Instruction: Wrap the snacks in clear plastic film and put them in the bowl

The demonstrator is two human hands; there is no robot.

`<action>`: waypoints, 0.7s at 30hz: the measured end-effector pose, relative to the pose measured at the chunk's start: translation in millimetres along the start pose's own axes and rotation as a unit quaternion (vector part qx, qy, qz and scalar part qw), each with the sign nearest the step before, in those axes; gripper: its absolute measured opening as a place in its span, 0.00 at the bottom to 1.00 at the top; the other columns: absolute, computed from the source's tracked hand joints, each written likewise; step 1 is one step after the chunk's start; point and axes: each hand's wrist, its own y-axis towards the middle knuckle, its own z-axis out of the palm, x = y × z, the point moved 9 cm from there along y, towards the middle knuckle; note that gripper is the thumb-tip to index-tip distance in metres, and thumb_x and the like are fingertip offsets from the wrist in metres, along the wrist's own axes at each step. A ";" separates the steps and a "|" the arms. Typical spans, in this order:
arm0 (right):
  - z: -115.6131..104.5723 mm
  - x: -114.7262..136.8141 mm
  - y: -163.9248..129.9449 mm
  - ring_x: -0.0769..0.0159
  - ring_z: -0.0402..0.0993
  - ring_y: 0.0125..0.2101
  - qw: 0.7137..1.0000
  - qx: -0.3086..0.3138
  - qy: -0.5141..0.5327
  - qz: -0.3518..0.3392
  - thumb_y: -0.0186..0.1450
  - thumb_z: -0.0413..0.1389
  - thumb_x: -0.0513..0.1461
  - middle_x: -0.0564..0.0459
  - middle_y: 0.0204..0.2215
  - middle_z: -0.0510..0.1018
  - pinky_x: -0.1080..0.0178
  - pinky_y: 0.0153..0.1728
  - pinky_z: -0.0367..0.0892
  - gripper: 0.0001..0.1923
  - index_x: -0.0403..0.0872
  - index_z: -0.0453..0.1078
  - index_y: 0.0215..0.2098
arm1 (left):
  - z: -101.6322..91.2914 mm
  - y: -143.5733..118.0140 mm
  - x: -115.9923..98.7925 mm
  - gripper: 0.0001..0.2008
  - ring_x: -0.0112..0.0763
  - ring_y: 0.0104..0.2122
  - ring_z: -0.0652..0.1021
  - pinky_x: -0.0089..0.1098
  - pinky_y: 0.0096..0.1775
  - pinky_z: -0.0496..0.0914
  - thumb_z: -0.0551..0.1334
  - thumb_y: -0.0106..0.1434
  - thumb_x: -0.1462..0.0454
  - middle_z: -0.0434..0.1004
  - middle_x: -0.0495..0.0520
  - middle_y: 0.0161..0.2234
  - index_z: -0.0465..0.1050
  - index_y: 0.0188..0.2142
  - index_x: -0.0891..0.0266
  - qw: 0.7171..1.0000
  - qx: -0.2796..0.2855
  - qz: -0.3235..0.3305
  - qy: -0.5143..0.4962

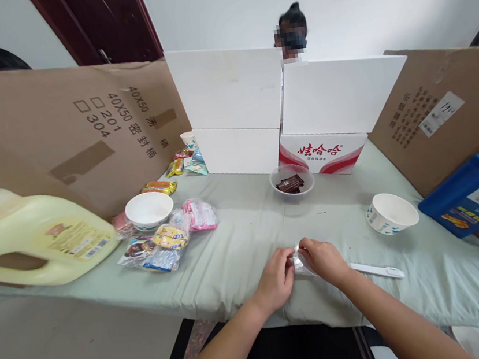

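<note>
RISK: your left hand [277,276] and right hand [322,258] fingers pinch small clear plastic wrapper [298,262] | near surface front edge | contents may drop off.

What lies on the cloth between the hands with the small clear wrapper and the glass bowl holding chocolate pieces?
Nothing visible. Both hands, left hand and right hand, pinch the wrapper at the table's near edge. The green cloth up to the glass bowl lies bare. The white spoon and paper bowl sit off to the right.
</note>
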 end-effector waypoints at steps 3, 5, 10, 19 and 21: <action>0.0 -2.8 1.5 0.66 0.75 0.29 1.000 -0.014 -0.019 0.002 0.71 0.44 0.39 0.51 0.32 0.79 0.65 0.26 0.52 0.11 0.47 0.67 0.40 | 3.6 -0.4 -6.0 0.15 0.33 0.37 0.73 0.37 0.42 0.71 0.53 0.63 0.72 0.69 0.55 0.42 0.63 0.48 0.59 1.000 0.019 0.016 0.012; 0.3 -3.4 2.0 0.66 0.75 0.30 0.999 -0.024 -0.026 -0.002 0.71 0.44 0.38 0.51 0.31 0.79 0.66 0.28 0.54 0.10 0.47 0.67 0.38 | 5.5 0.5 -8.5 0.13 0.34 0.39 0.73 0.38 0.43 0.71 0.52 0.63 0.72 0.69 0.56 0.42 0.65 0.46 0.59 0.999 0.026 0.030 0.027; 0.3 -5.7 1.5 0.64 0.75 0.35 0.999 -0.041 -0.027 -0.005 0.71 0.44 0.38 0.49 0.31 0.78 0.65 0.31 0.56 0.11 0.46 0.67 0.39 | 12.1 -2.8 -19.2 0.14 0.36 0.44 0.73 0.39 0.48 0.70 0.53 0.61 0.74 0.69 0.56 0.45 0.68 0.43 0.59 0.993 0.053 0.093 0.048; -3.4 -18.8 -3.8 0.66 0.75 0.31 0.999 -0.033 -0.012 0.024 0.72 0.41 0.38 0.52 0.31 0.79 0.66 0.28 0.56 0.11 0.47 0.65 0.42 | 17.8 -1.4 -17.9 0.17 0.33 0.47 0.73 0.36 0.50 0.70 0.54 0.58 0.76 0.68 0.55 0.48 0.70 0.43 0.59 0.991 0.109 0.076 0.010; -1.2 -21.1 -0.3 0.66 0.76 0.30 0.999 -0.030 -0.014 0.040 0.72 0.41 0.38 0.52 0.31 0.79 0.66 0.27 0.55 0.11 0.47 0.64 0.41 | 19.6 -0.6 -15.5 0.16 0.33 0.46 0.74 0.35 0.50 0.71 0.54 0.59 0.76 0.68 0.55 0.48 0.70 0.42 0.59 0.991 0.111 0.066 0.019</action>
